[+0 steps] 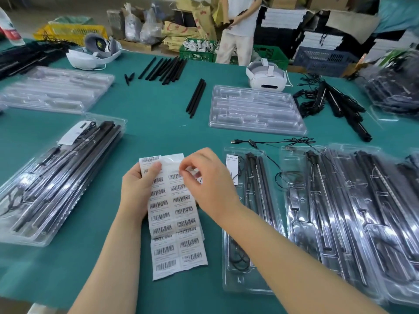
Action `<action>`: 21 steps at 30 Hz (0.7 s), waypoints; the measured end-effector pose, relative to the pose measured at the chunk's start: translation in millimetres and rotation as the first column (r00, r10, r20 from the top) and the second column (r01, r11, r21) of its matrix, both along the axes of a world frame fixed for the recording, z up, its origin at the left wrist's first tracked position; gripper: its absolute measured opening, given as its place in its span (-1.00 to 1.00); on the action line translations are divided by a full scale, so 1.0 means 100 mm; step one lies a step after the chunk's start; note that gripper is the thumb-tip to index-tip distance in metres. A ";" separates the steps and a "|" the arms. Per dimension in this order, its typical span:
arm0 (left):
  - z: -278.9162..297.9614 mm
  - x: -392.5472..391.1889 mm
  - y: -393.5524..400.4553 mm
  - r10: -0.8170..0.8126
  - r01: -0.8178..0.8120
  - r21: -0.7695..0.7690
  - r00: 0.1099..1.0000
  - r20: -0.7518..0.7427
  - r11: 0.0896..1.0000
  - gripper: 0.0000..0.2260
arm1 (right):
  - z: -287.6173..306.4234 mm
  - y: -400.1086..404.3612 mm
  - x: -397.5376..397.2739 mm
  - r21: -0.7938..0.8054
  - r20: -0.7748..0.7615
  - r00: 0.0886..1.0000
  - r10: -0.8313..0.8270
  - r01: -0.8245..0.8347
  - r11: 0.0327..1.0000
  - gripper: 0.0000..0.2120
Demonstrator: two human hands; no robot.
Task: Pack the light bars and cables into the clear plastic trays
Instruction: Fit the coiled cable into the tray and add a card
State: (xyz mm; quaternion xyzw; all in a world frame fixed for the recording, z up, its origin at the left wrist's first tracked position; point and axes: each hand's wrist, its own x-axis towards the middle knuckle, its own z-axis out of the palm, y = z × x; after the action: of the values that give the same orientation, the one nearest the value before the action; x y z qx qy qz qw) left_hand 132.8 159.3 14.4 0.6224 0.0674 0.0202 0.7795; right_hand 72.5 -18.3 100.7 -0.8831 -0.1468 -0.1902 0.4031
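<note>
With your left hand (138, 186) gripping the label sheet (174, 216), let your right hand (204, 177) pinch 1 label (192, 172) and peel slowly, flat.

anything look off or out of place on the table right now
One thing: a black USB cable trails loose across the green table above the packed tray instead of being tucked in. The left hand and right hand are peeling the barcode label sheet.

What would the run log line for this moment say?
left hand: holds barcode sheet | right hand: peeling label off sheet | packed tray: beside sheet
</note>
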 end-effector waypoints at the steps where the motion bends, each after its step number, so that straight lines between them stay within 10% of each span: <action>1: 0.00 0.03 -0.02 0.038 -0.040 0.126 0.999 0.017 0.991 -0.77 | 0.01 -0.08 -0.04 0.108 -0.060 0.998 -0.021 0.028 0.994 -0.98; 5: -0.05 0.06 -0.11 0.102 -0.173 0.623 0.984 0.148 0.763 -0.43 | -0.02 -0.62 -0.17 0.395 -0.370 0.921 -0.125 0.277 0.876 -0.94; 9: 0.06 -0.04 -0.23 0.048 -0.321 0.803 0.937 0.345 0.502 -0.68 | -0.13 -1.15 -0.33 0.411 -0.572 0.793 -0.211 0.500 0.762 -0.89; 12: 0.26 -0.21 -0.45 -0.122 -0.229 0.814 0.932 0.342 0.534 -0.83 | -0.19 -1.34 -0.48 0.427 -0.596 0.780 -0.192 0.510 0.747 -0.90; 17: 0.52 -0.62 -1.14 -0.531 0.414 0.569 0.846 0.047 0.710 -0.82 | -0.25 -1.33 -0.62 0.470 -0.594 0.793 -0.135 0.478 0.742 -0.87; 21: 0.45 -0.76 -1.41 -0.527 0.452 0.481 0.849 0.025 0.751 -0.97 | -0.26 -1.28 -0.70 0.473 -0.599 0.794 -0.105 0.457 0.754 -0.89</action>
State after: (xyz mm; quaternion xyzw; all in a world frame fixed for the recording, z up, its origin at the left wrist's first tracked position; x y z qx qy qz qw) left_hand 57.1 18.4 59.7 0.7800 -0.1675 -0.1206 0.5907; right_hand 2.5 -146.2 74.6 -0.7388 0.1801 -0.0322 0.6486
